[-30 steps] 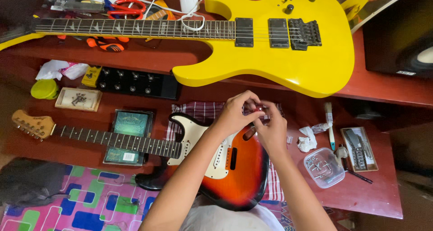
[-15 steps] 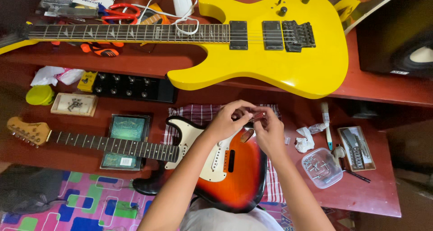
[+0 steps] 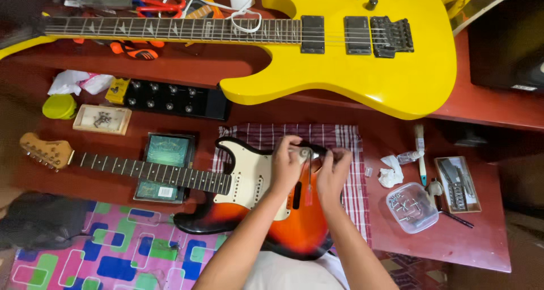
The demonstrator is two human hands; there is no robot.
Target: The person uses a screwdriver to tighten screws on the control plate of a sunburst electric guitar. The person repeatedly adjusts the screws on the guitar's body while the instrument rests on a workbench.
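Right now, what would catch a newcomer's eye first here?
A big yellow electric guitar lies across the red upper shelf. Below it, a sunburst guitar rests on a checked cloth, with the left hand and right hand meeting over its body.

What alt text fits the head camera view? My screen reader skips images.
Both hands, left hand and right hand, meet over the body of a sunburst electric guitar lying on a checked cloth on a red table. A yellow electric guitar lies above; a clear tub of screws sits right.
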